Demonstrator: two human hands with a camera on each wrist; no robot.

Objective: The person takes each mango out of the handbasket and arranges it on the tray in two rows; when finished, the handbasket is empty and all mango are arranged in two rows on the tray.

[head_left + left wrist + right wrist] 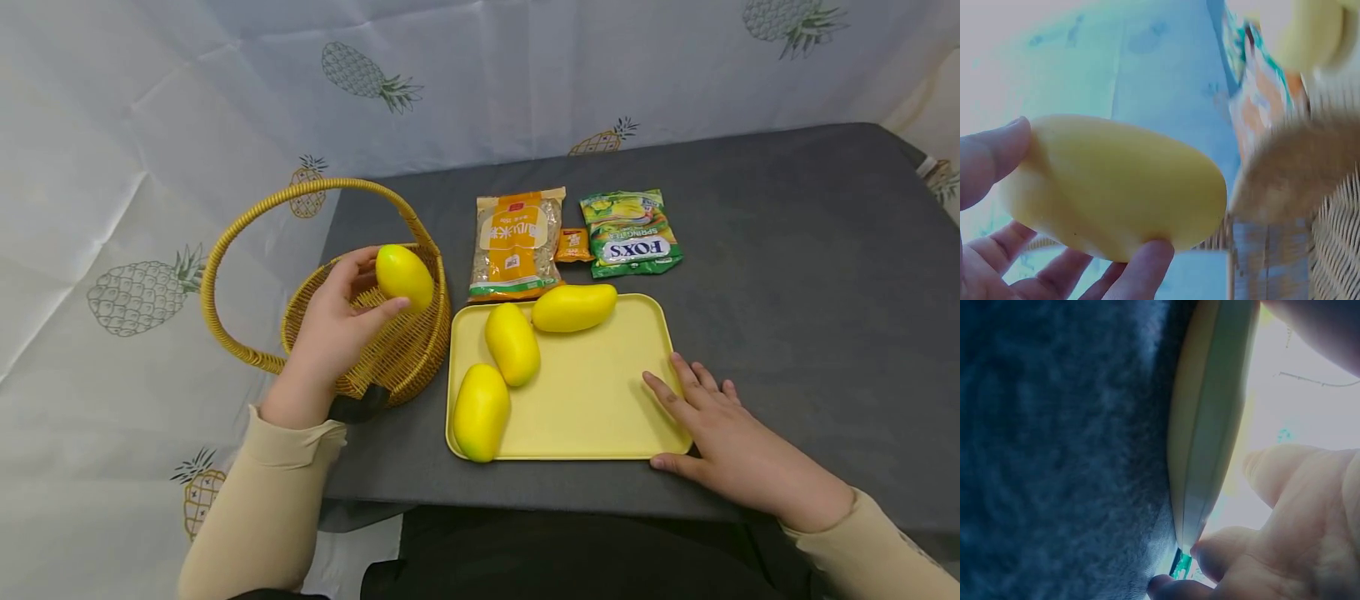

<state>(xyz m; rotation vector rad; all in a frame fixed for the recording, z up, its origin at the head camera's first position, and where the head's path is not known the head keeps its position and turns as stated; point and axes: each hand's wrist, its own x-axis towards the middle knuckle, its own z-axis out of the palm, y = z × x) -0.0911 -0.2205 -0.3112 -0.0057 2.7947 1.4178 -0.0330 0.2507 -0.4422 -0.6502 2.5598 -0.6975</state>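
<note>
In the head view my left hand (337,312) grips a yellow mango (405,277) between thumb and fingers, over the opening of a woven basket (420,367) with a tall hoop handle. The left wrist view shows the same mango (1122,187) close up, fingers (1147,265) under it. My right hand (723,437) lies with spread fingers at the right edge of a pale yellow tray (592,400); the right wrist view has the tray's rim (1216,419) beside the fingertips. On the tray lie three more mangoes, one at the front left (482,412), one behind it (512,343), one at the back (574,307).
Behind the tray lie a bag of grain-like food (517,242), a small orange packet (573,246) and a green FOX'S candy bag (632,233). A dark cloth covers the table (795,292). A pineapple-print curtain (480,92) hangs behind and at the left.
</note>
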